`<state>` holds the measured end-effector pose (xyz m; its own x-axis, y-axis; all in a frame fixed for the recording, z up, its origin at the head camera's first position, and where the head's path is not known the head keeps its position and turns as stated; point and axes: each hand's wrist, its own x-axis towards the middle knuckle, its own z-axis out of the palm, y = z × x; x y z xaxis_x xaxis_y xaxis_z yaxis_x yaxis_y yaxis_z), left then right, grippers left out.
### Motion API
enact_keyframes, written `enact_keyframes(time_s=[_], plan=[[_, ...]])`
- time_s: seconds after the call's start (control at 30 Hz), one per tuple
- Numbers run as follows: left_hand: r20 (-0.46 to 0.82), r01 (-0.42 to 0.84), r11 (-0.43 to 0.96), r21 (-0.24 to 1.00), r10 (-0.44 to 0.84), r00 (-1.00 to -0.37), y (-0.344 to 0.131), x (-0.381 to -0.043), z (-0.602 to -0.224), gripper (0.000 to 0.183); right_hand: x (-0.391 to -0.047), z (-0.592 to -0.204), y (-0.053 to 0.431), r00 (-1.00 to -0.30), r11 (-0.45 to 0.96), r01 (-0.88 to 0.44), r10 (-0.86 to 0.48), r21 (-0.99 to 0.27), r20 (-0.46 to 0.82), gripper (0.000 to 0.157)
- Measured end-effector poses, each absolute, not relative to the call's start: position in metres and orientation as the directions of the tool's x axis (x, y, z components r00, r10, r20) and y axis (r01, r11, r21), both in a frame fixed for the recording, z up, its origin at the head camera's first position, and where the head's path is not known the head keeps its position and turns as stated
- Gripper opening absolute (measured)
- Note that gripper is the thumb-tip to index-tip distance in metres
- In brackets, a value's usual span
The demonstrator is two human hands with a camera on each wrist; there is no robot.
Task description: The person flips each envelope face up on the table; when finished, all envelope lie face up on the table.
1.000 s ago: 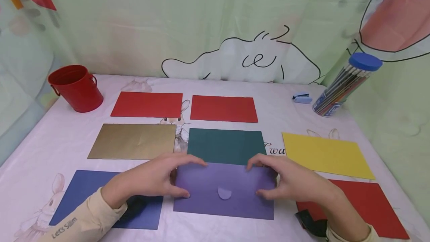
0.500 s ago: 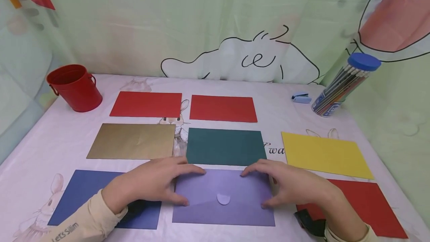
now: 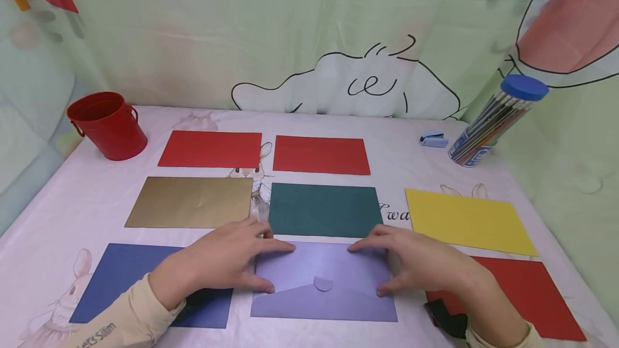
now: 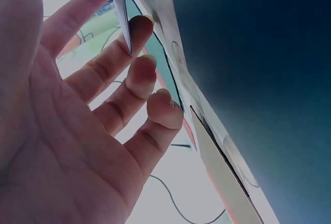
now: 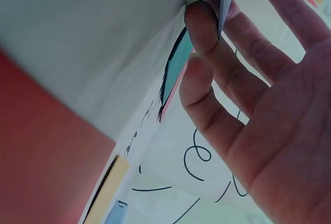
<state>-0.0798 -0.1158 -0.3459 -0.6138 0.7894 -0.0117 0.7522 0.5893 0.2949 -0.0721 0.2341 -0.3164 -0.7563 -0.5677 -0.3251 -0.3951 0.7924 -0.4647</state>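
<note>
Purple envelope (image 3: 324, 304) at the frame's lower centre, pinched at both ends.
My left hand (image 3: 217, 262) and right hand (image 3: 413, 259), half-curled, grip its sides; squeezing unevenly could bow it or let one end slip, and the round tab (image 3: 323, 283) might lift.

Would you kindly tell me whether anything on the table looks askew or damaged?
The yellow rectangle, right of the green rectangle, looks slightly askew: its edges slope more steeply. The purple envelope shows no visible damage, and nothing looks spilled.
</note>
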Motion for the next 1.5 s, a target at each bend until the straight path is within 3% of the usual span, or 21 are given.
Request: enact_keyframes(time_s=[0.2,0.47,0.7,1.0,1.3,1.5], plan=[[0.016,0.769,0.589,0.246,0.791,-0.611,-0.117,-0.077,-0.348,0.063,-0.070,-0.317,0.231,-0.765,0.812,-0.390,-0.548,-0.435,-0.338,0.063],[-0.035,0.745,0.608,0.276,0.781,-0.624,-0.118,-0.074,-0.348,0.062,-0.068,-0.316,0.229,-0.767,0.826,-0.444,-0.551,-0.348,-0.329,0.061],[-0.080,0.732,0.610,0.303,0.782,-0.618,-0.117,-0.076,-0.347,0.062,-0.071,-0.315,0.229,-0.753,0.820,-0.436,-0.558,-0.371,-0.350,0.059],[-0.084,0.660,0.602,0.448,0.764,-0.640,-0.106,-0.099,-0.319,0.060,-0.086,-0.290,0.235,-0.728,0.768,-0.348,-0.583,-0.538,-0.361,0.062],[0.005,0.533,0.559,0.635,0.687,-0.727,-0.097,-0.145,-0.307,0.090,-0.119,-0.264,0.221,-0.766,0.745,-0.391,-0.589,-0.540,-0.258,0.079],[0.015,0.443,0.523,0.728,0.635,-0.773,-0.097,-0.161,-0.308,0.097,-0.139,-0.271,0.218,-0.791,0.726,-0.296,-0.551,-0.621,-0.267,0.087]])
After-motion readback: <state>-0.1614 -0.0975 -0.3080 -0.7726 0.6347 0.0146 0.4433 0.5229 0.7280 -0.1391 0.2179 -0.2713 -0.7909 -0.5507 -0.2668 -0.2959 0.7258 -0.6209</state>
